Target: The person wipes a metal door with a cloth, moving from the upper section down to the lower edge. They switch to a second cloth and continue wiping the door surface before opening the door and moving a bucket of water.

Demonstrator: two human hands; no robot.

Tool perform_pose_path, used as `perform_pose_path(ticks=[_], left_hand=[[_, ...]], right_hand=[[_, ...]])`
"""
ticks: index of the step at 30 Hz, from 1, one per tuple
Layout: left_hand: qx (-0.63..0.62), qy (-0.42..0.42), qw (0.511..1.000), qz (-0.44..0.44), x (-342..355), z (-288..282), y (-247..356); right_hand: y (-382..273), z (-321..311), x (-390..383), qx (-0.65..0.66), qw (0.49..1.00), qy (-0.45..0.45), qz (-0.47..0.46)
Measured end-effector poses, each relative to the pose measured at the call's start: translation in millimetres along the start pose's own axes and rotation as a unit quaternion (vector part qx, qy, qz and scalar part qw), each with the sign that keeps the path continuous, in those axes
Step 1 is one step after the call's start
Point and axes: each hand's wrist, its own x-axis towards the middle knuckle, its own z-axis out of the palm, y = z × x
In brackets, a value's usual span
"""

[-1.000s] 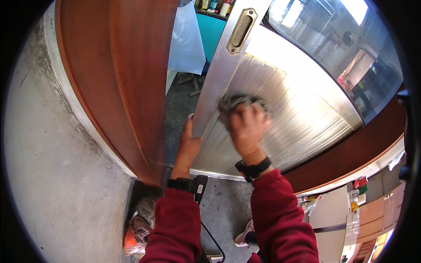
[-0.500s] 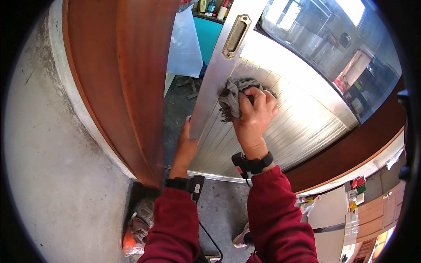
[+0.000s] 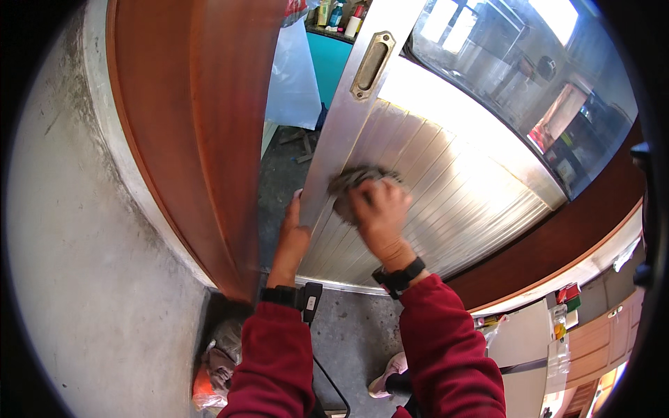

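A metal sliding door (image 3: pixel 439 160) with ribbed lower panel, glazed upper part and recessed handle (image 3: pixel 372 64) stands partly open. My right hand (image 3: pixel 383 219) presses a dark grey rag (image 3: pixel 348 181) onto the ribbed panel beside the upright stile; it is blurred by motion. My left hand (image 3: pixel 291 240) grips the door's leading edge, its fingers partly hidden behind it. Dark devices are strapped to both wrists.
Brown wooden frame (image 3: pixel 181 139) and grey wall (image 3: pixel 83 265) are at left. Through the gap show a white sheet (image 3: pixel 293 83) and bottles on a counter. Bags (image 3: pixel 217 376) lie bottom left. Light cabinets (image 3: pixel 603 338) are at right.
My right hand and the rag moved up the panel, then down and left toward the stile. My left hand stays on the door edge.
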Motion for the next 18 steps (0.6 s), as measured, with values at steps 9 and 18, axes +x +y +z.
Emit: perform_pose_path(ticks=[9,18], left_hand=[[0.033,-0.004,0.999,0.006,-2,-3,0],[0.044,-0.01,0.999,-0.008,0,-2,4]], right_hand=[[-6,9,-24,-0.012,0.999,-0.038,0.004],[-35,65,-113,0.04,0.976,-0.179,-0.12]])
